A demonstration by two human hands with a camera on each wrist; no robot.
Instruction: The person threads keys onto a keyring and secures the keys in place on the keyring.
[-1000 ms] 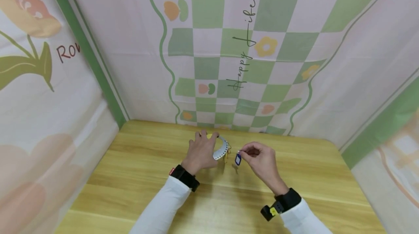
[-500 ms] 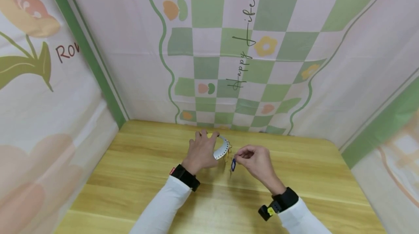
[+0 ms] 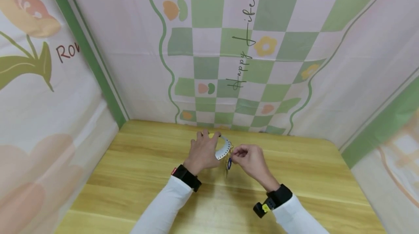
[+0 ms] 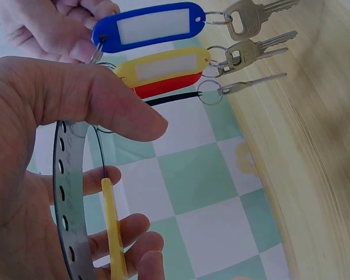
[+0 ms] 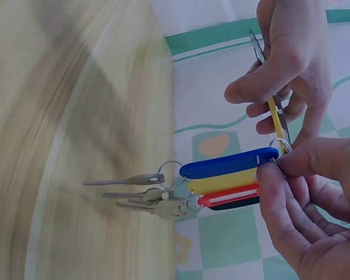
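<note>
My left hand grips a curved metal strip with a row of holes along it; a yellow bar runs beside the fingers. From the strip's far end hang a yellow key tag, a red key tag and a dark one, each with a key. Thumb and fingers of my right hand pinch a blue key tag at its small metal ring, right at the strip's end. A key dangles from the blue tag's other end.
Both hands are above a wooden table. Behind it hangs a cloth backdrop with green checks, and printed curtains close in the sides. Each wrist wears a black strap.
My right hand has moved left with the blue key tag, bringing it up to the metal strip and the other tags. My left hand has barely shifted.
</note>
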